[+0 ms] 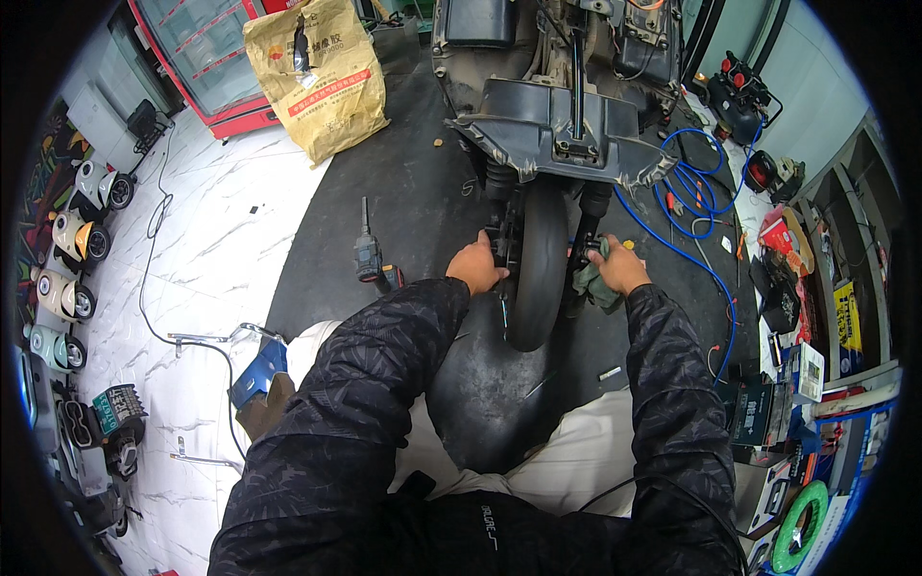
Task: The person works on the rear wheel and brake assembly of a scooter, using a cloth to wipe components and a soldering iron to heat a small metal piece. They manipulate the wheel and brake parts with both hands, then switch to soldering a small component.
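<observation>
A partly stripped scooter front (538,125) stands above an upright black tyre (541,278) between two fork legs. My left hand (475,264) is at the tyre's left side, fingers curled at the lower fork and brake disc; exactly what they hold is hidden. On the other side, my right hand (622,268) grips a grey-green cloth (597,286) against the lower right fork leg (588,221). A cordless power tool (368,252) lies on the black mat left of my left hand.
A yellow sack (341,115) and red display cooler (192,67) are behind at left. Blue hose (701,221), an air compressor (730,106) and boxes (802,370) line the right. Small scooters (69,293) and blue-and-metal parts (259,374) are on the left.
</observation>
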The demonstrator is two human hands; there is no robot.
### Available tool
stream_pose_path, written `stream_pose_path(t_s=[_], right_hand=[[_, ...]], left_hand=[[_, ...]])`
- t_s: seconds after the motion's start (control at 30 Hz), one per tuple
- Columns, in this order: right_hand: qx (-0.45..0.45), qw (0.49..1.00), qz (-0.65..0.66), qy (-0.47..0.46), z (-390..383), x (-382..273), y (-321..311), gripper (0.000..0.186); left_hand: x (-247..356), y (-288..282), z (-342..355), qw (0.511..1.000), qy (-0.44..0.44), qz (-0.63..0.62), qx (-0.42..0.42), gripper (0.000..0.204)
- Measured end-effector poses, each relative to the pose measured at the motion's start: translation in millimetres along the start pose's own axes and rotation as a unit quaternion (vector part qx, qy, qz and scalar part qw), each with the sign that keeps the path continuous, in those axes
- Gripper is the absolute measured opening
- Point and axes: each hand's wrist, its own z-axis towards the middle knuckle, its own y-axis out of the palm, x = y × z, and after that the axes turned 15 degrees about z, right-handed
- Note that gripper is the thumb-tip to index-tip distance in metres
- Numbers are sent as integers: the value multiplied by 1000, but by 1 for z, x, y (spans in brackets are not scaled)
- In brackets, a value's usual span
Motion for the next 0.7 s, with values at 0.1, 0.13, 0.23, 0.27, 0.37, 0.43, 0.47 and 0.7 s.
stream_pose_path(t_s=[0.1, 0.13, 0.23, 0.27, 0.37, 0.43, 0.47, 0.7], right_hand=[[1, 1000, 2, -5, 0, 1, 1, 61], [2, 1000, 0, -7, 0, 1, 1, 61], [4, 1000, -5, -9, 0, 1, 1, 60], [6, 1000, -5, -9, -1, 1, 1, 60], [9, 1000, -8, -11, -1, 0, 0, 60], [8, 1000, -8, -11, -1, 0, 0, 60], [7, 1000, -7, -10, -1, 0, 1, 60], [10, 1000, 14, -14, 2, 4, 2, 61]], left_hand=[[0, 0, 0, 1000, -1, -1, -2, 100], [1, -1, 0, 1000, -1, -1, -3, 100], [1, -2, -1, 1000, -2, 2, -4, 103], [2, -2, -1, 1000, -4, 3, -9, 104], [3, -4, -2, 1000, -9, 8, -24, 108], [4, -6, -3, 999, -11, 16, -31, 111], [4, -6, -3, 999, -12, 18, -33, 112], [7, -9, -5, 998, -16, 27, -50, 116]])
